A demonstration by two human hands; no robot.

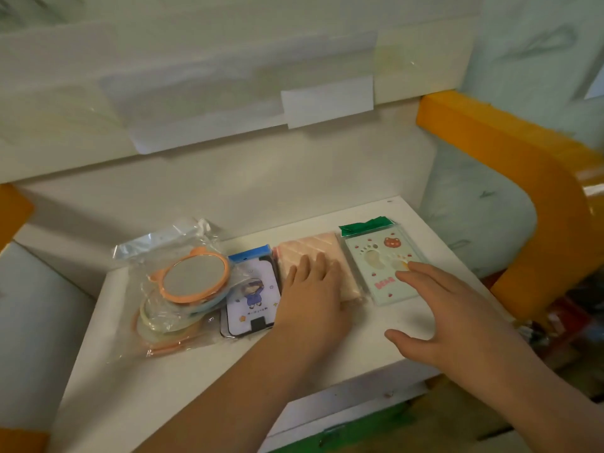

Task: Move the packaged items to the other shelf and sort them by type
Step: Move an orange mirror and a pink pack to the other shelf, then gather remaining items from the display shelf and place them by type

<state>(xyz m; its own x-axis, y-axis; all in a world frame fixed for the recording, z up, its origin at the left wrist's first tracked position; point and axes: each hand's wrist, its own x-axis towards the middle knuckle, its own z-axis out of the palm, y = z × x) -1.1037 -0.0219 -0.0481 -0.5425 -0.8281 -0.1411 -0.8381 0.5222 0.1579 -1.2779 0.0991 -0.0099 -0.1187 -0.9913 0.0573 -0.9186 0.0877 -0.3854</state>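
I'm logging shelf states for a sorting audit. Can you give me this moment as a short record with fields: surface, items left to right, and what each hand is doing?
surface: white shelf
item 1, far left: round mirrors in clear bags, stacked
item 2: blue-topped card pack with cartoon figure
item 3: pink quilted pack
item 4, far right: green-topped bear card pack
left hand: flat, fingers straight, resting on the pink quilted pack
right hand: fingers spread, fingertips on the bear card pack
grip: neither hand curls round anything

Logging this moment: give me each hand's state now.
Left hand: open, flat on the pink quilted packet.
Right hand: open, fingertips on the bear card packet.
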